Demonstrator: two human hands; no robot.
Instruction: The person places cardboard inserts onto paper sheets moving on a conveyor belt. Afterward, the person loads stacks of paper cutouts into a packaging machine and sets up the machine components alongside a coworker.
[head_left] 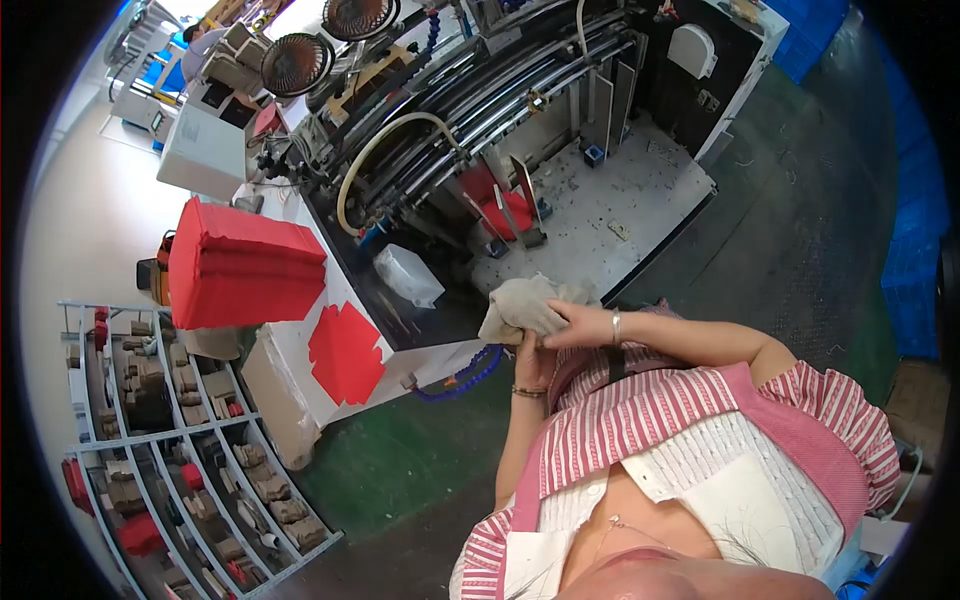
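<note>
Both of my hands are together at the front edge of the machine bed, on a crumpled greyish-beige cloth (525,308). My right hand (580,325) grips it from the right, with a bracelet at the wrist. From below, my left hand (533,367) is closed on the cloth's lower side; some of its fingers are hidden. Just beyond the cloth lies the machine's pale metal bed (590,215), dotted with small scraps. Red pieces (508,215) stand between upright metal plates there.
A tall stack of red sheets (245,265) and a flat red cut-out (345,353) lie on the side table. Near them is a clear plastic container (408,275). A blue coiled hose (460,378) hangs at the table edge. A metal rack (190,440) stands lower left.
</note>
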